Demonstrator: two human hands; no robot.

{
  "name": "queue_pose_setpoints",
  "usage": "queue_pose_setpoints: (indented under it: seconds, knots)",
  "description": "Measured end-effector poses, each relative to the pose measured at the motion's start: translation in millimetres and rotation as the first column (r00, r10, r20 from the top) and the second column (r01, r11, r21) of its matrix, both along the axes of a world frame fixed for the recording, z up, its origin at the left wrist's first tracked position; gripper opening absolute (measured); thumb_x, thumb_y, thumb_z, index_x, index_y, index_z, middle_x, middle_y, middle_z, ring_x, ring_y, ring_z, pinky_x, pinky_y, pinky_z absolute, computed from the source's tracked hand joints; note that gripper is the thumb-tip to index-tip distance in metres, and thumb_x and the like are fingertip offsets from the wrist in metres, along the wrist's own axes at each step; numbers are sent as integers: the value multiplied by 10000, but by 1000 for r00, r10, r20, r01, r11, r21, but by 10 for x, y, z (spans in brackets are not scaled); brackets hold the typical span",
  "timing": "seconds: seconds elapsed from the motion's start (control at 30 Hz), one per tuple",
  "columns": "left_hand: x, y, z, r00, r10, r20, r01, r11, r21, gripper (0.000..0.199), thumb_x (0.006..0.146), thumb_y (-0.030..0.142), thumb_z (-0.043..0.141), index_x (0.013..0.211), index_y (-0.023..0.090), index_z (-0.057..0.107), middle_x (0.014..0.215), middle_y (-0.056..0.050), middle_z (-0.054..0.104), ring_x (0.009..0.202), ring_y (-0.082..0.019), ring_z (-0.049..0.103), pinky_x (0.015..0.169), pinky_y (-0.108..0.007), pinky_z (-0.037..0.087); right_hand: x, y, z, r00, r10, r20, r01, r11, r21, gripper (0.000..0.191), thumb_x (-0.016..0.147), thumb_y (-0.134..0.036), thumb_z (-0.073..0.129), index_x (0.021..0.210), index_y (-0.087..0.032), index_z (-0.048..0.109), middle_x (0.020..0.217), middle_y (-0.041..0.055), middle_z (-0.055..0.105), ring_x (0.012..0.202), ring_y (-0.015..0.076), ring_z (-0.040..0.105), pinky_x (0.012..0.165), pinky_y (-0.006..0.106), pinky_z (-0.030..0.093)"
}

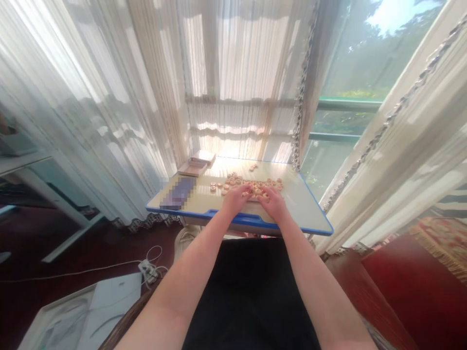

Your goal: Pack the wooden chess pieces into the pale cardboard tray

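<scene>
Round, pale wooden Chinese chess pieces [233, 180] lie in a spread cluster on a small blue-edged desk [302, 206]. My left hand [235, 198] is at the near side of the cluster, its thumb and fingers curled about a piece. Facing it from the right, my right hand [273, 201] has its fingers bent round pieces in the same spot. Only a narrow gap with pieces in it separates the two hands. The fingers partly hide what they touch, and marks on the pieces are too small to read.
An open shallow box [193, 168] stands at the desk's far left, beside its lid-like tray [203, 158]. A blurred dark flat object [178, 193] lies at the left. Curtains [241, 131] hang behind. A power strip [148, 271] with cables is on the floor.
</scene>
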State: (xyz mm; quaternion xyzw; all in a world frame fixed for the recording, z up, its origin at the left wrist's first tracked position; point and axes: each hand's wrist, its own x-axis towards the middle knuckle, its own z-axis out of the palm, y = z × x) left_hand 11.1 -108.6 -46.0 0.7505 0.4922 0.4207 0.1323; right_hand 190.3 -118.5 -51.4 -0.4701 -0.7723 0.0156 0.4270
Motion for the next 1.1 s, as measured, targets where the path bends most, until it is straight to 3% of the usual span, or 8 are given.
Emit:
queue_pose_setpoints:
  seconds: [0.23, 0.37, 0.57, 0.67, 0.77, 0.83, 0.93, 1.1]
  knots:
    - [5, -40, 7, 994, -66, -90, 71, 996, 46, 413, 848, 302, 573, 1258, 258, 539, 1101, -17, 697, 1163, -189, 547, 993, -319, 447, 1, -4, 30, 993, 116, 27, -118, 991, 56, 251, 835, -253, 548, 1052, -252, 675, 1009, 58, 679, 994, 216, 600, 970, 400, 431]
    - [13, -34, -14, 991, -64, -116, 77, 991, 112, 398, 856, 328, 565, 1243, 237, 549, 1079, -40, 701, 1114, -195, 572, 956, -323, 466, 3, 10, 23, 983, 182, 5, -182, 981, 66, 222, 874, -274, 521, 995, -263, 707, 975, 56, 691, 939, 198, 626, 892, 364, 482]
    - [11, -15, -55, 994, -83, -74, 94, 982, 166, 362, 844, 301, 585, 1197, 220, 573, 1061, -46, 704, 1076, -201, 596, 939, -340, 476, 0, 18, -17, 978, 208, 2, -207, 972, 109, 218, 881, -270, 524, 999, -233, 704, 1050, 75, 700, 999, 214, 631, 911, 384, 487]
    - [13, -26, -45, 995, -89, -33, 94, 982, 167, 520, 804, 387, 629, 1274, 204, 505, 1119, -59, 682, 1125, -213, 573, 980, -353, 451, 2, -2, -8, 988, 151, -24, -146, 980, 132, 187, 867, -284, 548, 957, -240, 707, 992, 55, 716, 957, 209, 642, 892, 370, 498]
    - [13, -12, -33, 999, 43, -11, -41, 989, 145, 635, 812, 471, 591, 1338, 150, 437, 1325, -126, 545, 1252, -247, 476, 1058, -383, 378, 15, -6, -3, 999, 26, -30, -21, 987, 158, 168, 846, -281, 573, 936, -234, 707, 956, 40, 723, 918, 219, 634, 884, 375, 491]
    - [16, 18, -33, 991, 125, -41, -122, 990, 74, 570, 888, 451, 473, 1345, 115, 427, 1385, -155, 479, 1308, -251, 413, 1089, -394, 331, 25, 5, -10, 999, -55, -3, 54, 986, 160, 165, 833, -268, 581, 926, -225, 711, 940, 35, 727, 912, 233, 616, 888, 383, 477]
    - [35, 63, -45, 976, 144, -165, -154, 987, -54, 505, 949, 402, 326, 1311, 76, 460, 1373, -177, 486, 1309, -249, 411, 1091, -389, 317, 31, 30, -27, 992, -115, 48, 107, 984, 141, 165, 815, -260, 593, 912, -221, 720, 908, 26, 731, 915, 245, 586, 898, 382, 457]
    - [82, 59, -37, 922, 139, -361, -158, 987, -26, 441, 969, 340, 250, 1157, 101, 569, 1230, -154, 594, 1238, -236, 473, 1058, -366, 337, 34, 52, -34, 988, -131, 84, 125, 990, 68, 157, 785, -256, 615, 889, -227, 729, 870, 29, 733, 904, 247, 555, 892, 374, 438]
